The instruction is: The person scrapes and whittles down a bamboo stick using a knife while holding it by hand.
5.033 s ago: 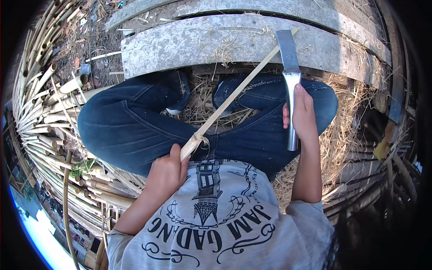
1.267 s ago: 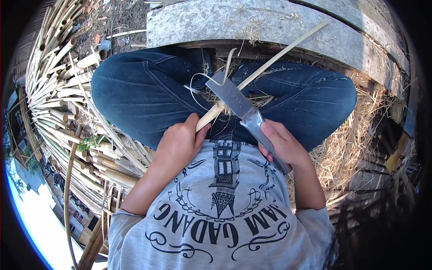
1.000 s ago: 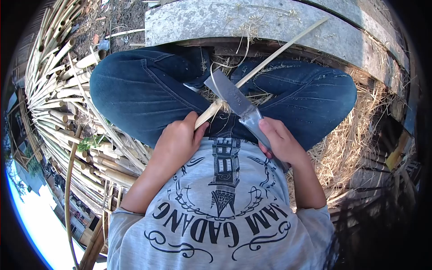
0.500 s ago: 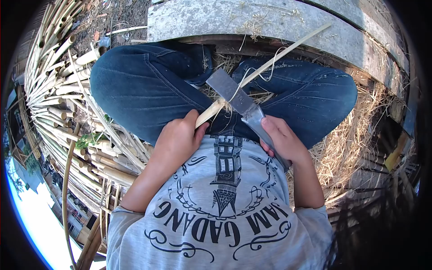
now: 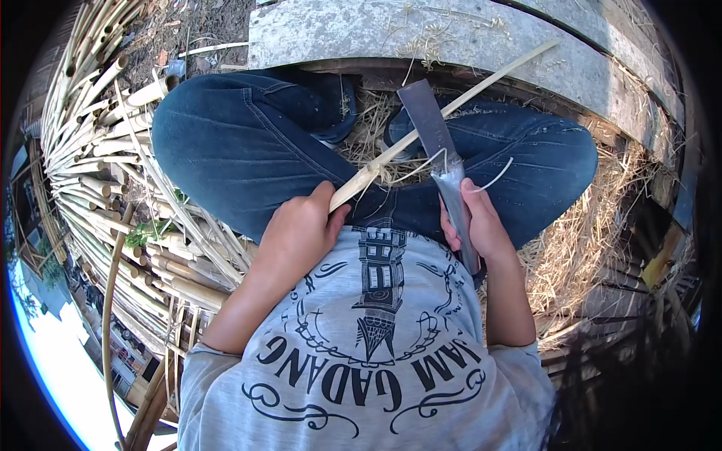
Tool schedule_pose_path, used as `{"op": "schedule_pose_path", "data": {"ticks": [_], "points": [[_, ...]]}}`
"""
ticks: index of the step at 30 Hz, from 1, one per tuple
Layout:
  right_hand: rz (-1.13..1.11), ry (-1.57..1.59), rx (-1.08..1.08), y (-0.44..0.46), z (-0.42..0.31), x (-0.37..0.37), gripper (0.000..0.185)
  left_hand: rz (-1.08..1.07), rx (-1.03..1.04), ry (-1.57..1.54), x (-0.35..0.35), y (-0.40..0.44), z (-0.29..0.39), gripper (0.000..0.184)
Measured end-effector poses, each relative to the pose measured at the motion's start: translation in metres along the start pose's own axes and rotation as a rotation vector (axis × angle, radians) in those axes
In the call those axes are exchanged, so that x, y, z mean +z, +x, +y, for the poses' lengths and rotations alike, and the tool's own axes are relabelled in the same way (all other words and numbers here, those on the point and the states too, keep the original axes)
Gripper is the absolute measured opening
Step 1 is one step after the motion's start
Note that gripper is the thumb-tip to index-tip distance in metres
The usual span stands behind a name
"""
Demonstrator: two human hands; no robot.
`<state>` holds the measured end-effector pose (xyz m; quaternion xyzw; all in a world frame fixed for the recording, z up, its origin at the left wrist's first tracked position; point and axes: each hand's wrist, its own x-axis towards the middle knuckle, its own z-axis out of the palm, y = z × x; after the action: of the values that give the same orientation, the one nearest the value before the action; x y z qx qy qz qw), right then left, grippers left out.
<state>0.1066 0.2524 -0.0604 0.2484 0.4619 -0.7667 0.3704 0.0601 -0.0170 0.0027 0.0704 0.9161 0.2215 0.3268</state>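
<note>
Stick (image 5: 470, 99): near end gripped in left hand (image 5: 304, 223), rest slanting forward, away from hand, far tip over plank (image 5: 323, 34). Knife (image 5: 432, 124): handle clasped in right hand (image 5: 481, 225), blade crossing stick; contact hard to tell. Straw (image 5: 575, 240) beside right leg (image 5: 538, 169).

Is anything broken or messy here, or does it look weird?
Yes. The long, pale, bamboo-like strip has a frayed lump partway along, odd because much of the rest looks smooth. Thin straw-coloured shavings litter the weathered grey wooden plank and lie piled at the right; that looks messy, but is probably just from carving.
</note>
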Motion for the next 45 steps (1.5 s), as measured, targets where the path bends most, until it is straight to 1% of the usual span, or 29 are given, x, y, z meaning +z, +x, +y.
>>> {"op": "schedule_pose_path", "data": {"ticks": [2, 3, 4, 6, 7, 8, 10, 12, 14, 15, 16, 18, 19, 20, 22, 23, 26, 27, 30, 32, 34, 35, 36, 38, 39, 40, 42, 44, 45], "points": [[-0.024, -0.213, 0.071, -0.004, -0.006, 0.003, 0.050, 0.003, 0.019, 0.003, -0.001, 0.000, 0.000, 0.020], [-0.137, -0.370, 0.155, -0.009, -0.013, 0.004, 0.047, 0.000, 0.014, 0.005, 0.000, 0.000, -0.002, 0.020], [-0.132, -0.368, 0.154, -0.008, -0.012, 0.002, 0.047, -0.005, 0.009, 0.007, 0.001, 0.000, -0.003, 0.020], [0.039, -0.112, 0.010, -0.006, -0.005, -0.001, 0.046, -0.009, 0.010, 0.006, 0.001, 0.001, 0.000, 0.020], [0.096, -0.098, -0.062, -0.001, 0.002, 0.001, 0.044, -0.005, 0.004, 0.010, 0.001, 0.001, 0.000, 0.020], [0.088, -0.100, -0.058, -0.003, 0.001, 0.000, 0.044, -0.002, -0.005, 0.010, 0.001, 0.000, -0.001, 0.020], [-0.152, -0.320, 0.114, -0.009, -0.012, 0.004, 0.045, -0.007, 0.019, 0.030, 0.000, -0.001, -0.002, 0.019], [-0.100, -0.324, 0.105, -0.009, -0.011, 0.004, 0.044, -0.001, 0.013, 0.026, -0.001, 0.000, -0.001, 0.019], [-0.023, -0.180, 0.040, -0.004, -0.001, -0.001, 0.045, 0.007, -0.003, 0.005, 0.002, 0.001, 0.000, 0.019], [-0.022, -0.179, -0.073, -0.003, 0.003, 0.002, 0.045, 0.013, 0.005, 0.008, 0.003, 0.001, 0.000, 0.019], [-0.028, -0.178, -0.068, -0.005, 0.001, 0.001, 0.045, 0.017, 0.010, 0.015, 0.002, 0.000, -0.001, 0.019], [-0.220, -0.305, 0.172, -0.011, -0.008, 0.000, 0.047, 0.018, 0.011, 0.016, 0.001, -0.002, -0.002, 0.020], [-0.269, -0.298, 0.167, -0.010, -0.003, -0.003, 0.049, 0.020, 0.020, 0.008, 0.001, -0.001, -0.002, 0.020], [-0.263, -0.298, 0.166, -0.009, -0.001, -0.007, 0.049, 0.019, 0.026, 0.007, 0.000, 0.000, -0.002, 0.020], [-0.210, -0.101, 0.097, -0.006, 0.002, -0.014, 0.050, -0.013, 0.000, 0.003, 0.000, 0.000, -0.001, 0.020], [-0.111, -0.050, 0.046, -0.003, 0.005, -0.013, 0.053, -0.011, -0.004, 0.000, 0.000, 0.000, 0.001, 0.020], [-0.048, -0.171, -0.001, -0.005, 0.002, -0.004, 0.049, -0.019, -0.007, 0.001, -0.001, -0.001, 0.000, 0.020], [-0.135, -0.278, 0.057, -0.008, -0.006, -0.004, 0.049, 0.004, -0.003, -0.011, 0.001, -0.002, -0.003, 0.021], [-0.142, -0.254, 0.026, -0.006, 0.000, -0.009, 0.049, -0.005, -0.004, -0.014, -0.002, 0.000, 0.000, 0.021], [-0.083, -0.143, 0.033, -0.006, 0.004, -0.012, 0.048, -0.028, -0.025, -0.012, -0.001, 0.001, 0.002, 0.020], [-0.144, -0.293, 0.077, -0.008, -0.001, -0.007, 0.048, -0.014, 0.005, 0.002, -0.002, 0.000, 0.001, 0.021], [-0.227, -0.322, 0.127, -0.009, 0.000, -0.006, 0.048, -0.014, 0.005, 0.008, -0.002, -0.001, 0.000, 0.021], [-0.224, -0.319, 0.121, -0.008, 0.000, -0.006, 0.048, 0.011, 0.007, -0.009, 0.000, -0.001, -0.002, 0.022], [-0.178, -0.246, 0.066, -0.007, 0.003, -0.010, 0.047, 0.035, 0.012, -0.036, 0.001, 0.000, -0.001, 0.024], [-0.142, -0.112, 0.065, -0.006, 0.005, -0.014, 0.043, 0.002, 0.001, -0.024, -0.001, 0.000, 0.002, 0.022], [-0.144, -0.117, 0.066, -0.003, 0.010, -0.017, 0.043, -0.027, -0.011, -0.009, -0.002, 0.000, 0.003, 0.021], [-0.221, 0.048, -0.190, 0.004, 0.017, -0.018, 0.037, -0.024, 0.004, -0.001, -0.002, 0.000, 0.003, 0.022], [-0.183, 0.022, -0.205, 0.008, 0.015, -0.009, 0.042, -0.020, 0.028, 0.014, -0.002, -0.001, 0.003, 0.023], [-0.097, -0.075, -0.314, 0.010, 0.011, 0.003, 0.045, -0.009, 0.035, 0.039, -0.001, -0.001, 0.003, 0.023]]}}
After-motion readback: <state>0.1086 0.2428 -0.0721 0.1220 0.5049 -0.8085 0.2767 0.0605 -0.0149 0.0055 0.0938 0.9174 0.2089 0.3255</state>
